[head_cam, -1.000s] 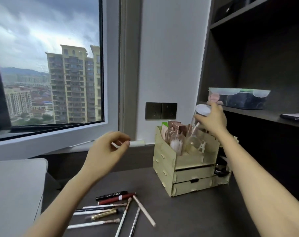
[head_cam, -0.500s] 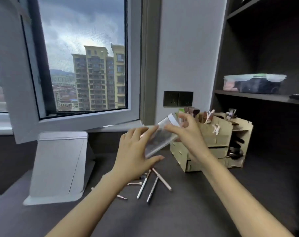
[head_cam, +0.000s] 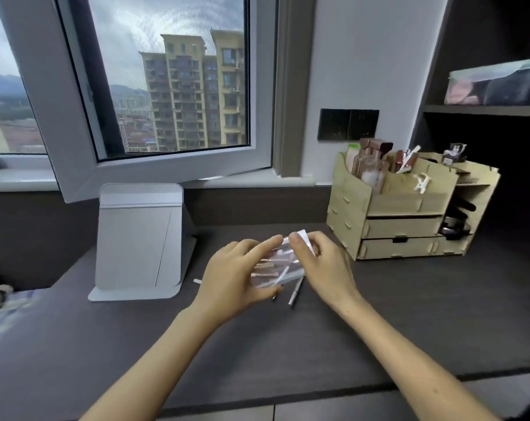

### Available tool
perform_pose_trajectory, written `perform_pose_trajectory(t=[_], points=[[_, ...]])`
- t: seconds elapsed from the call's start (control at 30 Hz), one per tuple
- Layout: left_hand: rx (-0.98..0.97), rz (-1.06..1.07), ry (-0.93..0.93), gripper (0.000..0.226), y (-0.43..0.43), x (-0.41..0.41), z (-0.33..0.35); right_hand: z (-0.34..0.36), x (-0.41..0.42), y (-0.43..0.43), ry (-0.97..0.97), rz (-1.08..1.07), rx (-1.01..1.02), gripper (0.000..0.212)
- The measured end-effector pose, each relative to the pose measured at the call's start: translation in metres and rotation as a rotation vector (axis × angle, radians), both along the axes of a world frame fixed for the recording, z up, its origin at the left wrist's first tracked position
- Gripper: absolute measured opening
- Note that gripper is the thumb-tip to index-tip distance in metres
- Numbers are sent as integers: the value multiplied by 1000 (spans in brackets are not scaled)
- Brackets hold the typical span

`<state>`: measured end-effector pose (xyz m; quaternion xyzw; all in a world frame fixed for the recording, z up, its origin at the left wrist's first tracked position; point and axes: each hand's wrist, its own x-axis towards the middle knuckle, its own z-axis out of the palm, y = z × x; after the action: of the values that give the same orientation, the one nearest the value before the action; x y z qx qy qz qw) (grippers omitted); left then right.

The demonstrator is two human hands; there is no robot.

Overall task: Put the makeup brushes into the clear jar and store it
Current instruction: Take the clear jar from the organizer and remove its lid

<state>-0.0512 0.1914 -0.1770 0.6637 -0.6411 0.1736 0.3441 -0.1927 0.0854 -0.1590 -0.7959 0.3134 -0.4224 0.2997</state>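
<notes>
Both hands, left (head_cam: pixel 233 278) and right (head_cam: pixel 324 265), hold the clear jar (head_cam: pixel 277 265) over bare desk (head_cam: pixel 409 314), well clear of the wooden organizer (head_cam: pixel 403 208).

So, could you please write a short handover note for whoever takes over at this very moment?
Left hand: cradles the clear jar from the left and below.
Right hand: grips the jar's far end, by its white lid.
The jar is tilted, held above the dark desk. The makeup brushes lie on the desk beneath it, seen partly through the jar.
Done: jar in hand.
Left: open it, load the brushes, then store it, perhaps in the wooden organizer.
</notes>
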Motion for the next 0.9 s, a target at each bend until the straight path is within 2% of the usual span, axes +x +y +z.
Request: perform_pose_trajectory(t=[0.1, 0.17, 0.27, 0.37, 0.43, 0.5, 0.57, 0.63, 0.8, 0.9], points=[[181, -181, 406, 76, 3, 5, -5, -9, 0, -11, 60, 112, -199, 51], [227, -185, 483, 76, 3, 11, -13, -9, -2, -20, 160, 321, -110, 52], [257, -159, 420, 75, 2, 18, -19, -5, -7, -32, 314, 532, 86, 52], [271, -133, 228, 76, 1, 20, -22, 2, -16, -41, 451, 565, 52, 55], [295, -145, 237, 77, 0, 22, -24, 6, -24, -47, 435, 623, 93, 58], [270, -140, 320, 76, 0, 27, -25, 10, -34, -57, 303, 628, 187, 61], [190, -100, 427, 74, 1, 36, -27, 3, -45, -74, 65, 560, 338, 64], [91, -54, 515, 75, 1, 46, -30, -15, -50, -91, -62, 406, 422, 62], [-88, -38, 668, 76, -7, 52, -33, -74, -52, -118, 83, -105, 329, 49], [-161, -31, 744, 78, -14, 52, -36, -86, -53, -123, 294, -239, 216, 48]])
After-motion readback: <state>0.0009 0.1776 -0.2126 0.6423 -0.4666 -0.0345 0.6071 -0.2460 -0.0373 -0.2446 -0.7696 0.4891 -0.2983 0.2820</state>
